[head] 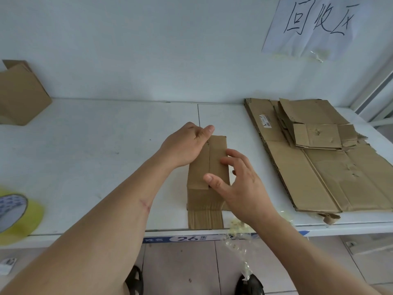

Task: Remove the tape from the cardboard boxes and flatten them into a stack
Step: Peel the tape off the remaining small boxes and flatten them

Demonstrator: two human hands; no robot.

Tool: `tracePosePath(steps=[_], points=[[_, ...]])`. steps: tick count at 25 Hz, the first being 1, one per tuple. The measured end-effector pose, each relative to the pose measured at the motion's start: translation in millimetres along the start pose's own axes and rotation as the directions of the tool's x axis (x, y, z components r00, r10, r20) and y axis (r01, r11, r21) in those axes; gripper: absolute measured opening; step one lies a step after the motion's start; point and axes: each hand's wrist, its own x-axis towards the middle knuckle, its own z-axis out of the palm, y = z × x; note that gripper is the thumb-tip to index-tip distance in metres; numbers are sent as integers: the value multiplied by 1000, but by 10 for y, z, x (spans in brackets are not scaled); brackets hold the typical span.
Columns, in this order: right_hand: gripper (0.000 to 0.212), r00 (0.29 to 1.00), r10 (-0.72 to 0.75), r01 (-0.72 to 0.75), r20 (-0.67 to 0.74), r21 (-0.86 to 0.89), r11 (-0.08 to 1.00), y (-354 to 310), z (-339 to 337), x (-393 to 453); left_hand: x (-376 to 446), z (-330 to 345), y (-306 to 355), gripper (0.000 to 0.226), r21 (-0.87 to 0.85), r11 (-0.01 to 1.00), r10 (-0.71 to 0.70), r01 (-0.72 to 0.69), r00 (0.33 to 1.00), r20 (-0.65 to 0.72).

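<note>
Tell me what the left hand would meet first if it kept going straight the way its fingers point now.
Probably nothing on the table: the left hand, resting on the small box's far left corner, points away toward the back. Past it lies bare white tabletop, then the wall. Depth is uncertain.
</note>
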Motion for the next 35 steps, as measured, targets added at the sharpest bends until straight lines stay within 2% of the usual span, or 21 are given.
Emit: tracePosePath(steps=[3, 5, 8, 12, 16, 19, 22, 24, 27, 28, 29, 31, 32, 34, 35], points=[[87, 1000, 20, -17, -18, 130, 991, 15, -5, 46, -43, -85, -53, 71, -190, 979, -80, 74, 997, -23], [77, 999, 44, -37, -31, 189, 981, 34, -10, 87, -74, -117, -88, 67, -241, 966, -96, 97, 995, 18], [60, 999, 17, -11, -30, 205, 979, 60, -13, 129, -101, -76, -73, 61, -88, 996, -3, 9, 998, 68], [63, 999, -38, 39, -12, 204, 978, 81, 13, 130, -91, -71, -93, 61, -39, 999, 34, -33, 999, 39], [73, 990, -84, 58, 111, 225, 973, 100, 60, 155, -64, -65, -117, 51, -30, 999, -12, 10, 999, -38], [75, 973, -122, 72, 196, 243, 967, 101, 76, 199, -41, -91, -166, 46, 8, 998, -66, 66, 998, -23], [76, 963, -132, 48, 236, 332, 942, 130, 50, 251, -48, -153, -241, 37, -92, 987, -132, 133, 991, 10], [83, 954, -176, 85, 242, 345, 935, 164, 40, 281, -65, -167, -237, 30, -123, 981, -153, 152, 988, 0], [96, 941, -228, 153, 250, 285, 946, 164, 49, 305, -78, -215, -185, 30, -7, 993, -118, 118, 992, -53], [96, 941, -230, 162, 249, 264, 951, 160, 48, 309, -80, -259, -185, 31, -39, 992, -120, 118, 991, -52], [92, 943, -227, 167, 244, 242, 956, 157, 40, 315, -83, -322, -195, 31, -143, 980, -145, 138, 989, -40], [87, 951, -192, 149, 242, 187, 971, 127, 1, 315, -96, -429, -240, 29, -402, 892, -231, 207, 973, -10], [90, 955, -162, 132, 247, 136, 982, 88, -16, 317, -109, -458, -251, 27, -451, 860, -269, 239, 963, -1], [99, 968, -70, 77, 242, -20, 997, -42, -24, 318, -136, -468, -249, 18, -376, 886, -294, 272, 956, -2], [97, 978, -7, 25, 208, -83, 996, -113, -21, 317, -153, -452, -245, 16, -295, 918, -280, 267, 960, -3]])
